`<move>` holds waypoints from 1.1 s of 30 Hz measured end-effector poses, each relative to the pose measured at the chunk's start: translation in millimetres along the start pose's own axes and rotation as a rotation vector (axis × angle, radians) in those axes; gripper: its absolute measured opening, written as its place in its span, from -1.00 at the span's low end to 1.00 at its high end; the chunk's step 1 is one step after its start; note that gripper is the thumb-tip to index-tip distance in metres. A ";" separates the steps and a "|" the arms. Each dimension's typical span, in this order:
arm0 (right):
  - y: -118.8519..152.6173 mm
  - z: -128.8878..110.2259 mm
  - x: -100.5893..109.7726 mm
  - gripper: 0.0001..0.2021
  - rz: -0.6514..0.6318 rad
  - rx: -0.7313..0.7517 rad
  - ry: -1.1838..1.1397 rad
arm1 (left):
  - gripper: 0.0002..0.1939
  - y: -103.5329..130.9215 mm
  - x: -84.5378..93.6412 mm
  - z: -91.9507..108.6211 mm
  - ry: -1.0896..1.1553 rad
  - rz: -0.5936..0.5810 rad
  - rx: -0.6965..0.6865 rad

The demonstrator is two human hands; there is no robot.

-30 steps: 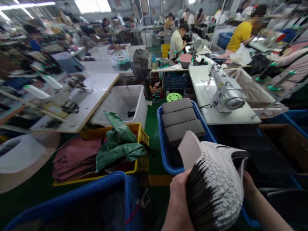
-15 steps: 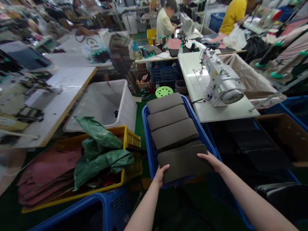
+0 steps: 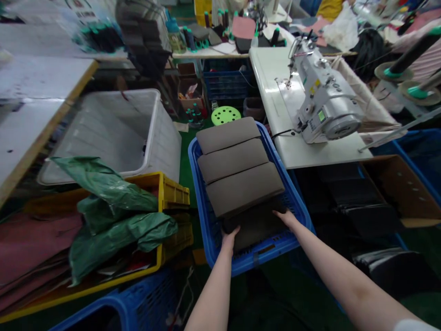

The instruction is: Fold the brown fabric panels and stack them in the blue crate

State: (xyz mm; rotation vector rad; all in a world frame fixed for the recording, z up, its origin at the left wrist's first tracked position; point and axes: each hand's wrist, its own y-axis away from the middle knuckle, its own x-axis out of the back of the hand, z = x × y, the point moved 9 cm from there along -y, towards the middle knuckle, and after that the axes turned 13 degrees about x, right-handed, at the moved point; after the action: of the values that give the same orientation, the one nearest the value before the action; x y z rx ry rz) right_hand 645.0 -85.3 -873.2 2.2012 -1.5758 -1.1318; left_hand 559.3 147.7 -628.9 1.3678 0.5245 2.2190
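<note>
Inside blue bskt (image 3: 280, 248): 4 stacks (image 3: 245, 186)

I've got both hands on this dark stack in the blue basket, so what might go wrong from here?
Your left hand and right hand are at the ends of the dark stack, so fingers might get pinched against the blue basket. The nearest grey bundle sits higher, right beside it, so a bump could make that slump.

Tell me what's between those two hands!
A dark bundle lies between the left hand and right hand, inside the blue basket, in the head view.
</note>
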 end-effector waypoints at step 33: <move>374.5 -232.3 -534.6 -0.80 -1.107 0.800 0.308 | -0.74 356.7 603.7 -295.8 1.100 1.057 -0.071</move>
State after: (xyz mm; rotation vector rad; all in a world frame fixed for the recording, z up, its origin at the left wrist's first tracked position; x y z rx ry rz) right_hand 462.8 171.2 -255.9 3.7282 -0.6180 -0.1752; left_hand -10.6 186.1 -126.0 0.1604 -0.0307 3.7360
